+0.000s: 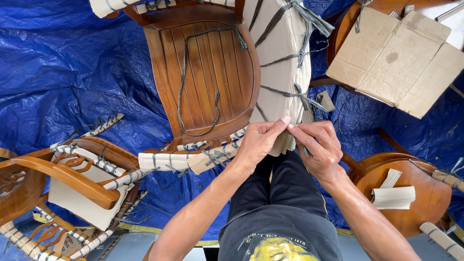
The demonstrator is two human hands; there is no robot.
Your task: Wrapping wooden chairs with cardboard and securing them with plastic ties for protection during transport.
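Both hands met at the cardboard-wrapped chair leg before my knees. Left fingers pinched the cardboard edge; right fingers closed on grey strapping. Best, I judged, to keep the wrap taut while tightening.

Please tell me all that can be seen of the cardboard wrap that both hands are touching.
The cardboard wrap is pale, ribbed sheet bent around part of the wooden chair, beside its slatted seat. Grey plastic strings tie it in several knotted bands. Its lower edge hangs near the person's lap, where the left hand and right hand pinch it.
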